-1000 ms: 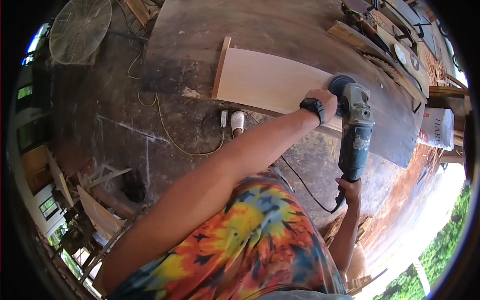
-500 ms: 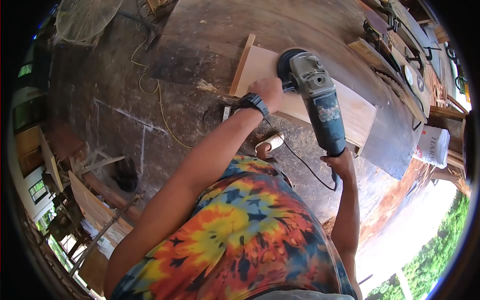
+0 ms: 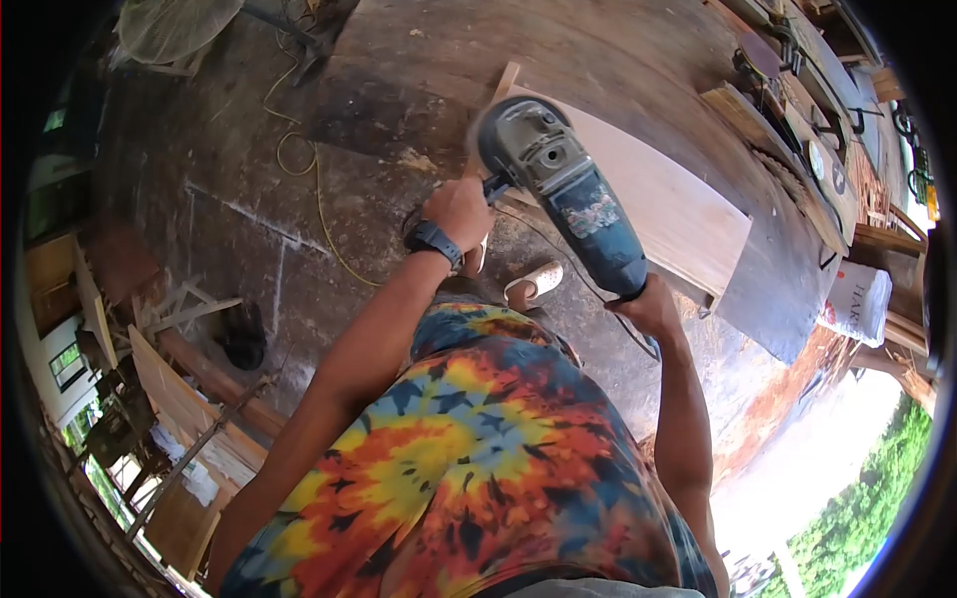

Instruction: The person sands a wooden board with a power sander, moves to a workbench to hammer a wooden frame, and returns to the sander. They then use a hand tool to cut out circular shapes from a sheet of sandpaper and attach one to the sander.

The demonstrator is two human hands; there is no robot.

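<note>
Above a stained work surface [image 3: 598, 60], gripping the power sander [image 3: 578, 199] by side handle [image 3: 495, 185] in left hand [image 3: 460, 212] and rear end [image 3: 626, 276] in right hand [image 3: 650, 307], over one end of the pale board [image 3: 673, 189] lying there, perhaps risking a gouge through tilting the disc [image 3: 483, 138].

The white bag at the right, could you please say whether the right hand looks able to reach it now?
Probably not: the right hand grips the rear of the power tool, and the white bag sits well off to the side.

Teal-grey sander [image 3: 575, 199] slanted over end of pale board [image 3: 678, 189]; contact unclear.
</note>
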